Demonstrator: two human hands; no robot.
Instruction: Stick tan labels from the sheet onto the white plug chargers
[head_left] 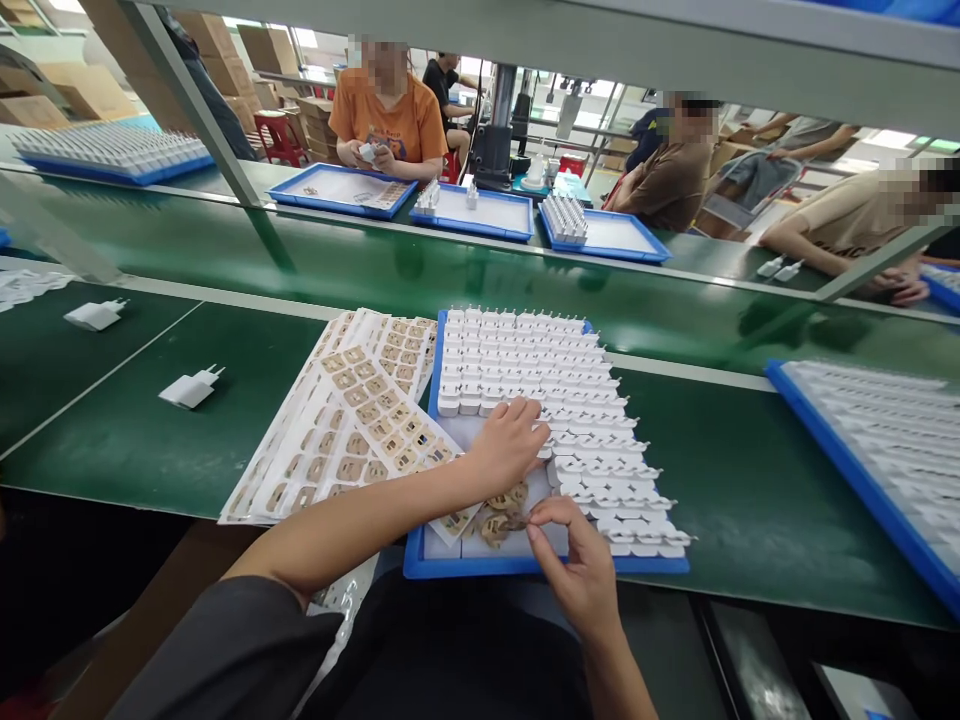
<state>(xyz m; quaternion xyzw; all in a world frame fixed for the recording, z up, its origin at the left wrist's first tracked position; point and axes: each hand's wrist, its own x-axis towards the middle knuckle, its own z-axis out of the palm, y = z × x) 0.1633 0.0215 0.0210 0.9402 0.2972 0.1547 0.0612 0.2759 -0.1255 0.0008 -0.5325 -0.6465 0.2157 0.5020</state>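
Note:
In front of me is a blue tray [480, 568] with rows of white plug adapters [517, 355], their pins sticking up. My left hand [511, 442] reaches over the tray's gap with its fingers curled down at the adapters' edge; what is under the fingertips is hidden. Low in the tray, my right hand [576, 560] pinches thumb and forefinger together at the edge of some crumpled tan film pieces [495, 525]. Sheets of tan-backed stickers [330, 430] lie fanned out left of the tray, and one narrower sticker strip [386, 415] runs under my left forearm.
Two loose adapters, a nearer adapter [191, 388] and a farther adapter [96, 314], lie on the green bench [112, 420] to the left. Another blue tray [847, 440] of adapters stands at right. Across the green divider [390, 265], co-workers sit behind more trays.

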